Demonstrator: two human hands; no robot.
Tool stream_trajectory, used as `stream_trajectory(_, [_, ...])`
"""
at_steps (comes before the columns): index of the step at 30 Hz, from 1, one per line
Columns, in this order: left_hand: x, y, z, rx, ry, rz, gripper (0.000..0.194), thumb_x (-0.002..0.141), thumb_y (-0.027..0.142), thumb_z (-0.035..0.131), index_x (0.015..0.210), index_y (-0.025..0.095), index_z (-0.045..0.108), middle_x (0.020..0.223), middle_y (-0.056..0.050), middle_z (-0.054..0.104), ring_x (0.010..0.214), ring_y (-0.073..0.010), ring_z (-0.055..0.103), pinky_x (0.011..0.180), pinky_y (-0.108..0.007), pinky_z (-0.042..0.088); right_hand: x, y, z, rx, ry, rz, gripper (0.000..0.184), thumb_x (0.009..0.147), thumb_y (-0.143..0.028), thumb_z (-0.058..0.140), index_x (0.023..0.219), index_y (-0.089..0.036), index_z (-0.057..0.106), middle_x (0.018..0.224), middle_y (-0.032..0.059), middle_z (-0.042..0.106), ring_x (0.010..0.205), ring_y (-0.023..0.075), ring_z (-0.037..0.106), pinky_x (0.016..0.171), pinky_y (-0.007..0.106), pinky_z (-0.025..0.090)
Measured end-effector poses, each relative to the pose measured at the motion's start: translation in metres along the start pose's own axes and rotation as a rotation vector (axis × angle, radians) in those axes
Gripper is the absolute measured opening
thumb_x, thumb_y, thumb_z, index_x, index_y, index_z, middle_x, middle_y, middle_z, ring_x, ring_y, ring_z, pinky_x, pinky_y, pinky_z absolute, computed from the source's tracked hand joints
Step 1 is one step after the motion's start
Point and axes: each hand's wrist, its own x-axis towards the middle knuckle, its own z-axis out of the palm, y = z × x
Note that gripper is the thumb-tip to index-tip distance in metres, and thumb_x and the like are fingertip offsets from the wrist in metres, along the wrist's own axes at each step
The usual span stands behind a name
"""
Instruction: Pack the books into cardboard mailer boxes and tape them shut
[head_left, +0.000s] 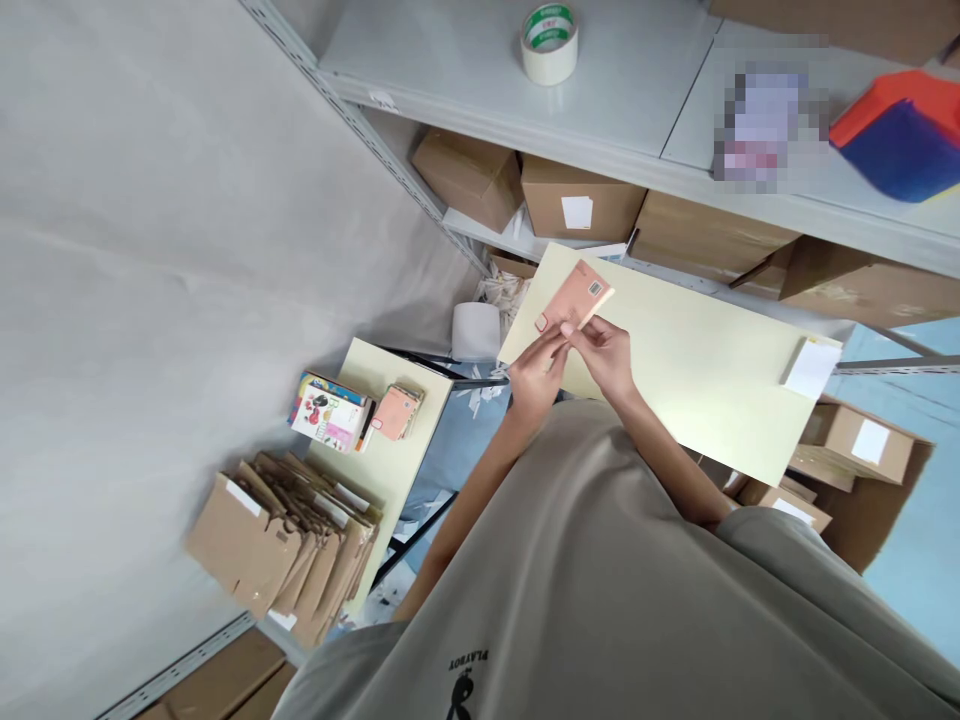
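A pink book [574, 296] with a small barcode label near one corner is at the left part of a pale yellow tabletop [712, 350]. My left hand [537, 378] is closed at the book's near edge, its fingers pressed together. Right beside it, my right hand [604, 356] is also closed on that near edge, thumb and forefinger pinched. The fingertips of both hands meet there and hide part of the cover. Whether something small sits between them cannot be made out.
On a side table [427, 385] at left lie a stack of books [328, 415], smaller pink books [396, 412] and flattened cartons [247, 540]. A white pad [812, 368] lies at the tabletop's right end. Above, a shelf [450, 60] bears a tape roll [551, 60]; cardboard boxes [581, 190] stand below.
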Motion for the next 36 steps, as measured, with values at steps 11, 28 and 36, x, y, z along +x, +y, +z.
stream_trajectory(11, [0.024, -0.012, -0.026, -0.459, -0.025, -0.502, 0.068, 0.088, 0.079, 0.099, 0.124, 0.021, 0.091, 0.124, -0.013, 0.092, 0.122, -0.0354, 0.087, 0.108, -0.048, 0.072, 0.006, -0.01, -0.034, 0.057, -0.205, 0.054, 0.069, 0.085, -0.092, 0.091, 0.102, -0.025, 0.087, 0.081, -0.0009, 0.078, 0.071, 0.0173, 0.067, 0.065, 0.031, 0.061])
stream_trajectory(28, [-0.001, 0.034, 0.001, -0.07, 0.015, -0.131, 0.031, 0.105, 0.061, 0.088, 0.115, 0.031, 0.094, 0.136, -0.01, 0.09, 0.131, -0.035, 0.084, 0.126, -0.056, 0.064, -0.008, -0.015, -0.011, 0.002, -0.085, -0.059, 0.066, 0.092, -0.087, 0.088, 0.122, -0.028, 0.088, 0.127, 0.0091, 0.091, 0.124, 0.0328, 0.086, 0.102, 0.044, 0.074])
stream_trajectory(36, [0.026, 0.015, -0.035, -0.243, -0.034, -0.363, 0.062, 0.088, 0.068, 0.102, 0.131, 0.024, 0.091, 0.118, -0.011, 0.09, 0.111, -0.0304, 0.085, 0.095, -0.038, 0.066, 0.002, -0.024, -0.038, 0.11, -0.21, 0.034, 0.067, 0.081, -0.085, 0.099, 0.116, -0.029, 0.09, 0.111, 0.0049, 0.092, 0.107, 0.0306, 0.087, 0.097, 0.046, 0.075])
